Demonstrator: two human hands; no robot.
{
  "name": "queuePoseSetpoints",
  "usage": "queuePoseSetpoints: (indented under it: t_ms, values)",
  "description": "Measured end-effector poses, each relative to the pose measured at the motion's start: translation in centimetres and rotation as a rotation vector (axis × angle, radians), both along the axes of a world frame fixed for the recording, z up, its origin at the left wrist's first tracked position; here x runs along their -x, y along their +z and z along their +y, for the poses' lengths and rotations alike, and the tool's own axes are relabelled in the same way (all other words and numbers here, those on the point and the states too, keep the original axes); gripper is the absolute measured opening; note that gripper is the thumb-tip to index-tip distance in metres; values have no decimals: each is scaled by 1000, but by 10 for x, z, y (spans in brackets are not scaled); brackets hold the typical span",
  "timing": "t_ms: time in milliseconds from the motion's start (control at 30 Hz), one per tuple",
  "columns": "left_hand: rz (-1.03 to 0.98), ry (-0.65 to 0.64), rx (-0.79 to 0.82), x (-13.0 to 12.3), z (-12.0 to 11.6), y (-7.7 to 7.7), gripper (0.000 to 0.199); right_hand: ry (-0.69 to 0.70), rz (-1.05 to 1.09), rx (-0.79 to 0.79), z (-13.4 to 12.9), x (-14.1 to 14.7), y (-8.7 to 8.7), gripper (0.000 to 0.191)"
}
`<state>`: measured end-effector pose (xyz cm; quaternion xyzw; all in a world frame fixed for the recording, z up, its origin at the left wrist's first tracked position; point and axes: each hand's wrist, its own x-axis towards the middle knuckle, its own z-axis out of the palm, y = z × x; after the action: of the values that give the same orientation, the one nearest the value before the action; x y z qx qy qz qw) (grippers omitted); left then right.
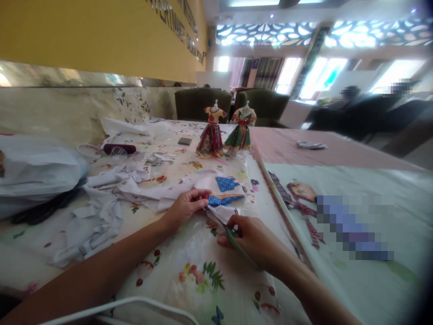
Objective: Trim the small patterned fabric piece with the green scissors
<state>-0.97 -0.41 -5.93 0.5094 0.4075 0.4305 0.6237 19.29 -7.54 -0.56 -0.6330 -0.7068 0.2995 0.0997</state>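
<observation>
In the middle of the head view, my left hand pinches the near end of a blue dotted cloth piece with orange and red trim. White fabric lies under and around it. My right hand is closed on green-handled scissors, their blades pointing up and left. The blade tips are at a white fabric edge just below the left fingers; I cannot tell whether they touch it. Another blue dotted patch shows on the white fabric behind.
Two small dress forms in a maroon skirt and a green skirt stand at the back. White scraps and a white bag lie left. Patterned strips rest right. A white cable crosses the front.
</observation>
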Motion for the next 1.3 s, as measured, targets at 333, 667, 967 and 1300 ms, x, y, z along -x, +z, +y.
queuePoseSetpoints:
  t_ms: [333,667,967,1300]
  values:
    - [-83,181,23,-4,2,0,54,-31,-25,-19,0,4,0,27]
    - [-213,245,-41,0,0,16,82,-88,263,-37,2,9,-17,25]
    - [-252,266,-78,3,-2,25,89,-90,656,84,3,10,-28,43]
    - [-274,309,-120,7,-3,37,89,-24,988,255,-7,12,-12,69]
